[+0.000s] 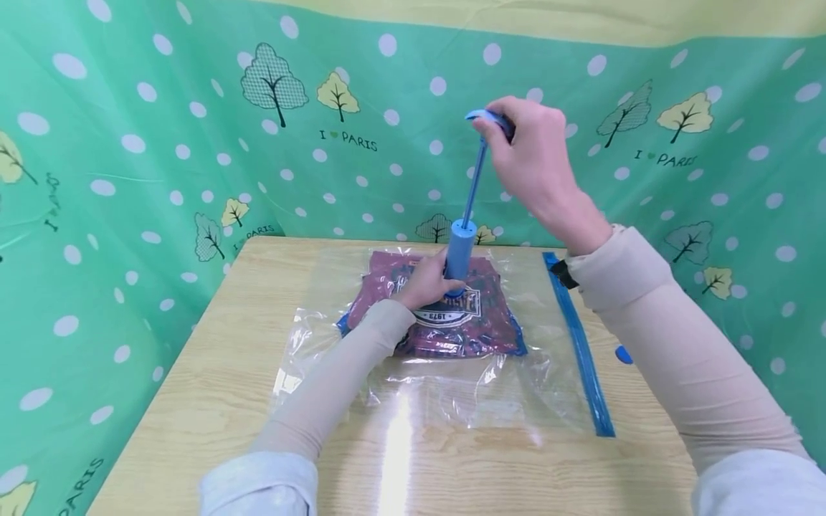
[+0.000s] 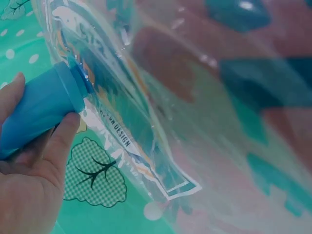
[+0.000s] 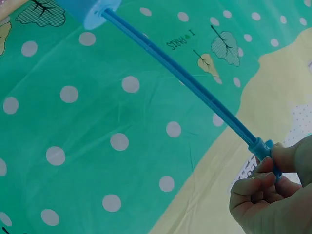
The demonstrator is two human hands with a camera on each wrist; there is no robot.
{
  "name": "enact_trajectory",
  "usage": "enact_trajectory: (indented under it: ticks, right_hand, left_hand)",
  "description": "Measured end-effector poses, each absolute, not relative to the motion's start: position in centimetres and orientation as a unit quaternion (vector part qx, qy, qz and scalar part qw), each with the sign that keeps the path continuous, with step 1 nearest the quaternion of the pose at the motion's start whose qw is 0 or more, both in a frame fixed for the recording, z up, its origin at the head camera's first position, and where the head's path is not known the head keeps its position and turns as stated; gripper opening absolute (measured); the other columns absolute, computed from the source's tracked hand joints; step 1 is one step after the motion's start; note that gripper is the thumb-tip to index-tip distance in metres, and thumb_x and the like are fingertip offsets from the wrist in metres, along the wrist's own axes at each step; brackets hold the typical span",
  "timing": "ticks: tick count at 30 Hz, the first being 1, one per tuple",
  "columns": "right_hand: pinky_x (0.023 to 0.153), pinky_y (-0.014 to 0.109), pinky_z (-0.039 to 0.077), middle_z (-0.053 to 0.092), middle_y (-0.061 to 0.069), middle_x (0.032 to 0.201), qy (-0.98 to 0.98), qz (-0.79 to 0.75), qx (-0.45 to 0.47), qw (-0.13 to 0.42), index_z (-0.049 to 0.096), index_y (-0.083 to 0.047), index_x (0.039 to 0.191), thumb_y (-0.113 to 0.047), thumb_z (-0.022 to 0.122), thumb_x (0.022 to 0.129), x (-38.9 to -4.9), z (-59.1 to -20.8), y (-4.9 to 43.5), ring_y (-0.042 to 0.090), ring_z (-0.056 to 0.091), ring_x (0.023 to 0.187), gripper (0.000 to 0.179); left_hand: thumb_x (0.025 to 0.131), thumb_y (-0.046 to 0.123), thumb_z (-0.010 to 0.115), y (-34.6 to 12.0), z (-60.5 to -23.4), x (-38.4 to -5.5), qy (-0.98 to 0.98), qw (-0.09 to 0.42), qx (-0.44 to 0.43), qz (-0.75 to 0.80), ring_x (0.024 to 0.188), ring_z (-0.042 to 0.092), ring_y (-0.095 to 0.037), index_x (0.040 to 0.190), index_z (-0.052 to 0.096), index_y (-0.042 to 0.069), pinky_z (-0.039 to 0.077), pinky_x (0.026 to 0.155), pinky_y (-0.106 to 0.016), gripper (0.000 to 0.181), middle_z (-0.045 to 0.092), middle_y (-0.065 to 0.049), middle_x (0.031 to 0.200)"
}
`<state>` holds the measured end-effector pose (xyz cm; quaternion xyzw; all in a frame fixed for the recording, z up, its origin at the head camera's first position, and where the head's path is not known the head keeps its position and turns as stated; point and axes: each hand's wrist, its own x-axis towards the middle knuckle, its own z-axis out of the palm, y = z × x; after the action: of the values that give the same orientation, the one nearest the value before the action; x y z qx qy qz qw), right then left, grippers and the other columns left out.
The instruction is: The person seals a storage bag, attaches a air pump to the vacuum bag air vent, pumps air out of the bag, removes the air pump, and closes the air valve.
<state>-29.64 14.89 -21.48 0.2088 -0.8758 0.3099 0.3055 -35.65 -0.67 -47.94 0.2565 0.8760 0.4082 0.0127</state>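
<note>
A blue hand pump (image 1: 459, 251) stands nearly upright on a clear plastic vacuum bag (image 1: 510, 390). Inside the bag lies a folded dark red garment (image 1: 387, 276) with printed lettering. Low on the pump's barrel, my left hand (image 1: 427, 281) grips it near the bag. The left wrist view shows thumb and fingers around the blue barrel (image 2: 41, 109), its end against the plastic. High above, my right hand (image 1: 535, 147) holds the pump's handle (image 1: 490, 120), with the rod (image 1: 475, 183) drawn far out. Curled fingers hold that handle in the right wrist view (image 3: 265, 148).
A blue zip strip (image 1: 581, 351) runs along the bag's right edge. On the wooden table (image 1: 213, 373), a small blue piece (image 1: 623, 355) lies partly behind my right forearm. Green dotted cloth (image 1: 387, 172) hangs behind the table and at its sides.
</note>
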Motion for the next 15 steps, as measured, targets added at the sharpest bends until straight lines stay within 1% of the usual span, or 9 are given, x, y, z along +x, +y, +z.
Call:
enact_trajectory:
  ticks: [2,4,5,9,11,12,15]
  right_hand:
    - [0.06,0.027,0.038,0.072,0.014,0.095,-0.878,0.313,0.208,0.297,0.074,0.004,0.12,-0.024,0.06,0.109,-29.9,-22.3,14.9,0.021,0.05,0.066,0.033]
    - [0.059,0.025,0.042,0.073,0.014,0.096,-0.885,0.316,0.208,0.272,0.073,0.004,0.12,-0.02,0.061,0.108,-30.4,-23.5,14.9,0.02,0.054,0.066,0.029]
    - [0.058,0.025,0.043,0.073,0.014,0.095,-0.891,0.318,0.204,0.251,0.073,0.004,0.121,-0.019,0.061,0.108,-30.6,-24.3,15.0,0.021,0.055,0.066,0.028]
    - [0.056,0.03,0.044,0.066,0.014,0.081,-0.914,0.304,0.203,0.177,0.073,0.004,0.113,-0.018,0.059,0.109,-31.5,-28.4,15.0,0.023,0.053,0.06,0.026]
    - [0.055,0.034,0.043,0.061,0.012,0.073,-0.923,0.294,0.199,0.149,0.072,0.002,0.11,-0.019,0.057,0.111,-31.6,-30.3,15.1,0.024,0.051,0.056,0.026]
    - [0.055,0.035,0.043,0.058,0.011,0.07,-0.926,0.289,0.199,0.143,0.071,0.001,0.108,-0.019,0.057,0.111,-31.7,-31.1,15.1,0.024,0.051,0.055,0.025]
    - [0.055,0.037,0.043,0.056,0.01,0.067,-0.929,0.286,0.194,0.13,0.071,-0.001,0.111,-0.02,0.056,0.111,-31.7,-32.8,15.2,0.024,0.052,0.054,0.024]
  left_hand:
    - [0.095,0.012,0.081,-0.6,-47.9,-35.7,0.878,0.014,0.258,0.404,0.111,0.071,-0.033,0.146,0.051,0.003,0.057,0.096,-0.043,0.061,0.071,-0.02,0.127]
    - [0.095,0.012,0.081,-0.6,-47.7,-35.6,0.88,0.015,0.26,0.398,0.113,0.071,-0.033,0.146,0.05,0.002,0.055,0.099,-0.043,0.061,0.071,-0.02,0.127]
    - [0.094,0.012,0.081,-0.6,-47.7,-35.6,0.881,0.013,0.261,0.395,0.113,0.07,-0.033,0.146,0.051,0.002,0.054,0.101,-0.043,0.061,0.071,-0.019,0.127]
    - [0.094,0.011,0.081,-0.6,-47.4,-35.6,0.879,0.009,0.261,0.399,0.113,0.071,-0.033,0.147,0.05,0.003,0.055,0.1,-0.043,0.061,0.07,-0.019,0.128]
    - [0.095,0.011,0.081,-0.6,-47.3,-35.6,0.881,0.01,0.261,0.396,0.112,0.071,-0.033,0.149,0.05,0.004,0.056,0.099,-0.043,0.063,0.07,-0.019,0.128]
    - [0.095,0.011,0.081,-0.7,-47.3,-35.6,0.881,0.011,0.261,0.394,0.112,0.071,-0.033,0.15,0.049,0.004,0.056,0.099,-0.043,0.064,0.07,-0.019,0.129]
    - [0.096,0.013,0.08,-0.7,-47.4,-35.7,0.885,0.013,0.262,0.386,0.111,0.071,-0.032,0.152,0.047,0.006,0.056,0.099,-0.043,0.066,0.07,-0.018,0.128]
